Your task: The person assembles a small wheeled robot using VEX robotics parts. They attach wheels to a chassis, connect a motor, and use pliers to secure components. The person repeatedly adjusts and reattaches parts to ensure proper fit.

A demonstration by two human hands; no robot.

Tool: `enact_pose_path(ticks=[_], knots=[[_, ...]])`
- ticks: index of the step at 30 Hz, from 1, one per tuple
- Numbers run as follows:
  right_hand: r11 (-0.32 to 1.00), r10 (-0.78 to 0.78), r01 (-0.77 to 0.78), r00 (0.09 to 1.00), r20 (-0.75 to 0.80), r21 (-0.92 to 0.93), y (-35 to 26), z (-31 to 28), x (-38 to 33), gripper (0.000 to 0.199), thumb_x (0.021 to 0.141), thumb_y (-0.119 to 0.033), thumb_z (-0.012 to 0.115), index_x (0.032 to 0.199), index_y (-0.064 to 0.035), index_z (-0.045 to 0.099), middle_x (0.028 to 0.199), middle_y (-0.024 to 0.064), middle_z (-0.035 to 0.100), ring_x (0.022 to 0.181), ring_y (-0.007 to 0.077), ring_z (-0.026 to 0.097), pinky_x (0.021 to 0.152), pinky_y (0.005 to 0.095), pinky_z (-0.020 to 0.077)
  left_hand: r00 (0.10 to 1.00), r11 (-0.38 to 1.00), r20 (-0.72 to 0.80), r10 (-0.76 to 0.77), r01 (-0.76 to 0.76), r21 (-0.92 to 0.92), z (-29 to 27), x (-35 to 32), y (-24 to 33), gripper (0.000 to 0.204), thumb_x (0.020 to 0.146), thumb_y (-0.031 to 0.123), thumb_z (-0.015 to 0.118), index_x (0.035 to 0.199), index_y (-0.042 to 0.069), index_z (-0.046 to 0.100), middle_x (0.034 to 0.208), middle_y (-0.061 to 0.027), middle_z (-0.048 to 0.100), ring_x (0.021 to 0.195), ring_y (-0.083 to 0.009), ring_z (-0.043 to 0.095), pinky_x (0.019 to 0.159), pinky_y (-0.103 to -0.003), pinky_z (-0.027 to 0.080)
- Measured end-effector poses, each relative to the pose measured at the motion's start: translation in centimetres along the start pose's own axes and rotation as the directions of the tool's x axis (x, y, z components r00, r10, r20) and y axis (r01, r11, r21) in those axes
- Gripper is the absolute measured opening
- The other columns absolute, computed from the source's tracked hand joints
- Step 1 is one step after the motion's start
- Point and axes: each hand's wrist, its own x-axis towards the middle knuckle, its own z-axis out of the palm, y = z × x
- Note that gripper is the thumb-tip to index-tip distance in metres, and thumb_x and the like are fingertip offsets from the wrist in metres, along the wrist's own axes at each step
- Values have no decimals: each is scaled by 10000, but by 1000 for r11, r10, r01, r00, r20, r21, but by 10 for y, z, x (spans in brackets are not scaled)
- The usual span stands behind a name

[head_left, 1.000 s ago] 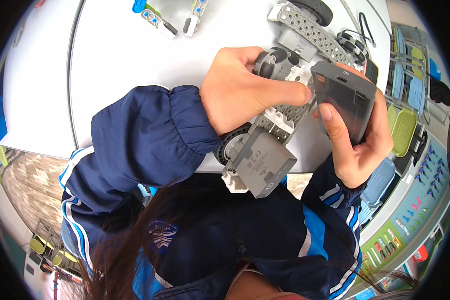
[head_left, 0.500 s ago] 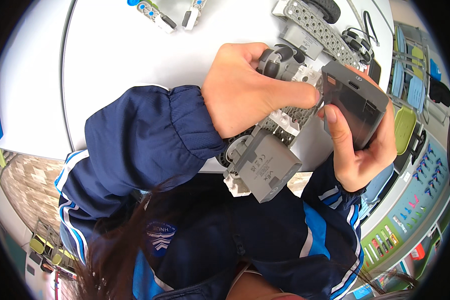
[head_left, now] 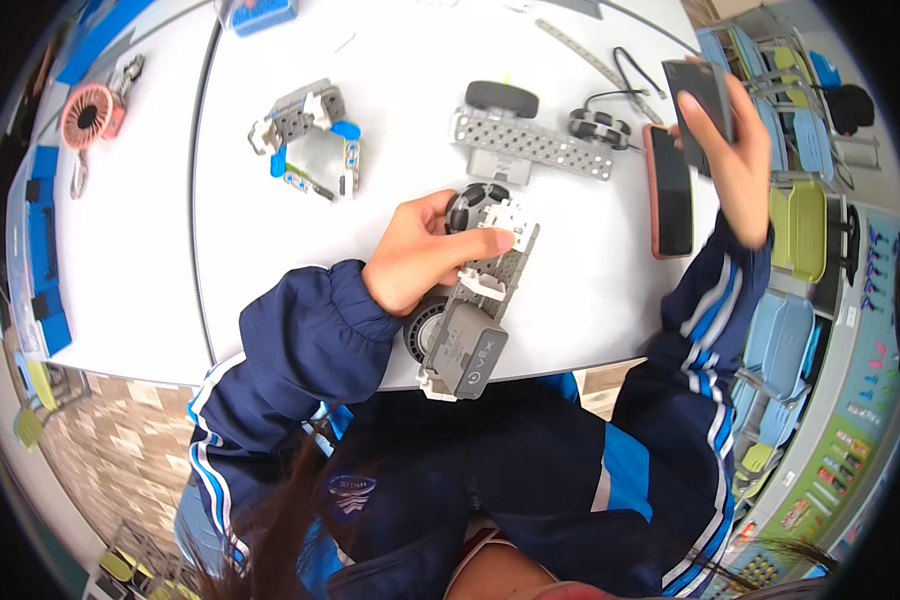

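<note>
My left hand point(head_left: 420, 250) is closed around a wheeled robot chassis piece point(head_left: 515, 270), its thumb lying on a white plastic connector. This piece carries a black roller wheel point(head_left: 478, 203) at its far end. Nearer me are a second wheel point(head_left: 426, 330) and a grey motor box point(head_left: 467, 352), which reaches over the table's front edge. Out to the far right, my right hand point(head_left: 738, 165) grips a dark grey rectangular electronic module point(head_left: 708, 82), thumb across its face. The module is raised above a phone in a pink case point(head_left: 670, 195), apart from the chassis piece.
Beyond my left hand lies another grey chassis side point(head_left: 535, 143) with a black tyre point(head_left: 502, 97) and a roller wheel point(head_left: 600, 128). A black cable point(head_left: 625, 75) curls nearby. Further left are a claw assembly point(head_left: 305, 120) and a pink handheld fan point(head_left: 90, 115). Trays and chairs stand at right.
My right hand has carried the module away from the chassis piece, outward to the far right. My left hand keeps its grip on the piece. The view has shifted, showing more of the table.
</note>
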Motion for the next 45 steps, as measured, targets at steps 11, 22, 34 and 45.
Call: enact_pose_path(ticks=[11,22,34,45], knots=[[799,-92,18,991,-93,-601,214,-29,137,583,911,-359,676,1443,-385,440,1186,260,569,1114,432,584,950,461,465,994,986,101,-37,53,-161,-7,2,2,433,906,100,671,1272,-56,501,1092,-127,643,919,-224,691,829,-423,615],[668,55,-76,997,-54,-741,218,-23,139,632,826,-612,663,1402,-413,493,1318,172,492,1216,396,449,981,538,374,993,993,116,-32,45,-105,-10,1,-3,419,895,135,689,1240,-36,524,1014,-106,655,823,-197,702,747,-344,609],[773,-397,574,769,501,-269,12,63,161,487,936,-350,636,1288,-17,579,1171,184,633,1124,304,595,996,358,444,982,977,177,-67,101,-190,-6,-4,8,463,914,131,681,1301,-28,483,1109,-113,643,919,-253,708,759,-316,600],[375,-625,704,672,397,-603,-52,310,339,688,738,19,584,1404,-98,455,1411,142,481,1328,321,445,1040,400,435,944,964,328,-25,109,-241,-11,7,-2,421,911,111,688,1273,14,496,1148,-93,649,949,-206,696,780,-299,579]])
